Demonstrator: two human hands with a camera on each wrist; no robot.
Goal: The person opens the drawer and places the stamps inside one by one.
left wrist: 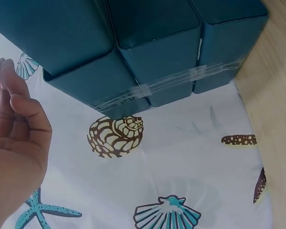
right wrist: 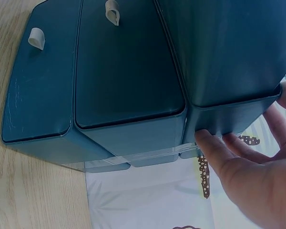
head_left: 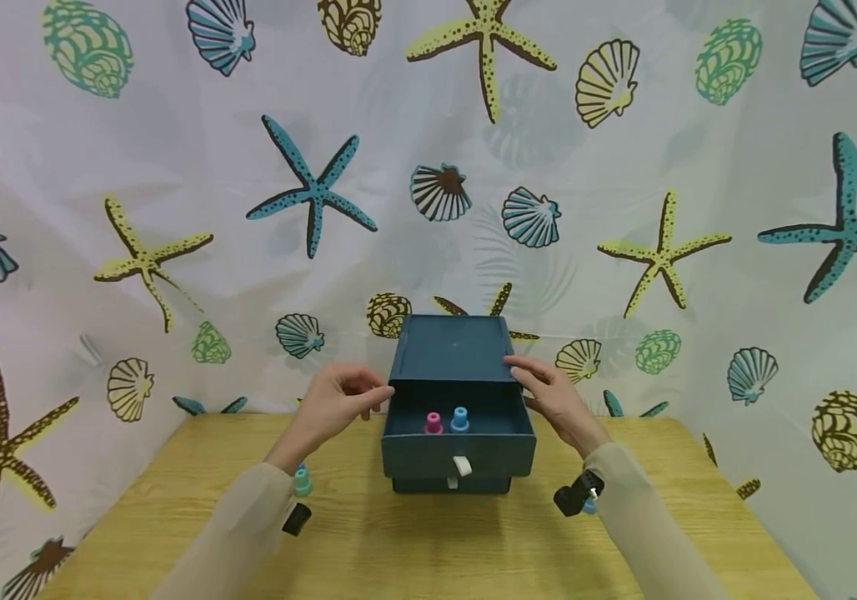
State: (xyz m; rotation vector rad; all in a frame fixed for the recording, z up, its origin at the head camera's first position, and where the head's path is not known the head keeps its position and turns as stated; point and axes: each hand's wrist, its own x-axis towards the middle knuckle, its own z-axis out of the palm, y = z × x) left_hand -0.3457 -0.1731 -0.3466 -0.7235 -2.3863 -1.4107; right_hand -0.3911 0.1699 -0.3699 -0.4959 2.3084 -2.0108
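Note:
A dark blue drawer cabinet (head_left: pixel 453 348) stands on the table, its top drawer (head_left: pixel 458 454) pulled out. Inside that drawer are a pink stepped plastic piece (head_left: pixel 433 423) and a light blue one (head_left: pixel 460 419), side by side. My right hand (head_left: pixel 552 396) rests on the cabinet's upper right side; in the right wrist view its fingertips (right wrist: pixel 203 136) press the side wall below the open drawer. Beside the cabinet's upper left corner is my left hand (head_left: pixel 338 400), fingers loosely bent and holding nothing. A gap separates it from the cabinet in the left wrist view.
A teal stepped piece (head_left: pixel 303 481) stands on the wooden table (head_left: pixel 368 550) near my left forearm, with a blue bit behind it. Another blue piece (head_left: pixel 589 506) is partly hidden by my right wrist. Clear tape (left wrist: pixel 169 78) runs round the cabinet. A patterned curtain hangs behind.

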